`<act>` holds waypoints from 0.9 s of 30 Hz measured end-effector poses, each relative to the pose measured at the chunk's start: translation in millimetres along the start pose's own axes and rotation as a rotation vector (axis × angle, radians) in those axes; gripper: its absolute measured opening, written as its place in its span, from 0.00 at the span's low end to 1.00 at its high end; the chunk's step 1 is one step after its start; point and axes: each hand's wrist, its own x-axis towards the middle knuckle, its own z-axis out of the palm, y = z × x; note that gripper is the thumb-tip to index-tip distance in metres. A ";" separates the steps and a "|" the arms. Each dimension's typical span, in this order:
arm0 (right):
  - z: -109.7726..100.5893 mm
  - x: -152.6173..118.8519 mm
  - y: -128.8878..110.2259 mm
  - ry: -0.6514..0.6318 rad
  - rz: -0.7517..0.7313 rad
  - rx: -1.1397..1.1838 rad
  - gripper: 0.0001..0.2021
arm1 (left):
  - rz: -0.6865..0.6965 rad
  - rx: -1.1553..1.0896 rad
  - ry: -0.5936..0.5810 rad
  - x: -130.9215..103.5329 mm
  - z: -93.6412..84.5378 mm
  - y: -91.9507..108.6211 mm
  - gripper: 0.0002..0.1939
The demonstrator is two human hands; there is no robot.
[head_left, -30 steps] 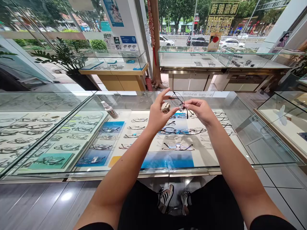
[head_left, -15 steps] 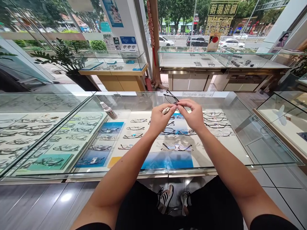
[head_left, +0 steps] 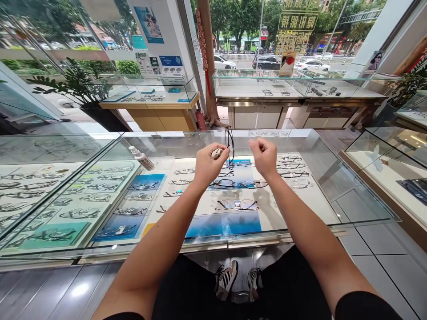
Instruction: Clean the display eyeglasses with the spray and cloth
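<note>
Eyeglasses [head_left: 232, 146] with dark frames are pinched edge-on in your left hand [head_left: 210, 164], above the glass display case [head_left: 320, 209]. A pale item [head_left: 216, 154] sits within the same grip. Your right hand [head_left: 264, 158] is curled closed, apart from the frame; contents cannot be determined.

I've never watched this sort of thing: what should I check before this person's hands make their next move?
1. Glasses gripped: ok; the left hand holds them up.
2. Left hand free for something else: not ok; besides the glasses it has a pale bunched item.
3. Right hand clear of the glasses: ok; a gap shows between them.
4. Right hand empty: cannot tell; it is curled into a fist.
5. Glasses free of smudges: cannot tell; they are turned too edge-on and look too small.
6. Spray bottle clear of both hands: ok; it is off to the left of the left hand.
</note>
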 end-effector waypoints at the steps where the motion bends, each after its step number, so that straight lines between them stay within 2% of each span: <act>1: -5.6 5.7 5.1 0.069 0.043 0.003 0.30 | 0.041 0.068 -0.012 -0.3 -1.7 1.0 0.13; 4: -27.5 26.2 23.3 0.239 0.172 0.060 0.35 | 0.159 0.244 -0.123 2.1 -6.6 5.0 0.11; 8: -50.6 46.0 42.4 0.382 0.228 0.066 0.37 | 0.257 0.446 -0.444 17.5 -4.1 13.2 0.11; 11: -55.2 48.8 47.8 0.428 0.207 0.012 0.38 | 0.295 0.596 -0.667 31.1 11.5 23.6 0.11; 15: -53.6 45.7 49.1 0.364 0.190 0.011 0.35 | 0.253 0.759 -0.866 38.4 43.9 35.8 0.09; 18: -50.7 44.3 50.0 0.271 0.186 0.062 0.26 | 0.241 0.847 -0.943 37.3 64.3 35.5 0.09; 21: -46.0 43.0 52.0 0.223 0.151 0.077 0.16 | 0.270 0.894 -0.965 35.0 76.2 28.3 0.09; 27: -40.7 39.1 56.7 0.145 0.124 0.056 0.14 | 0.286 0.910 -0.993 30.0 82.2 21.5 0.09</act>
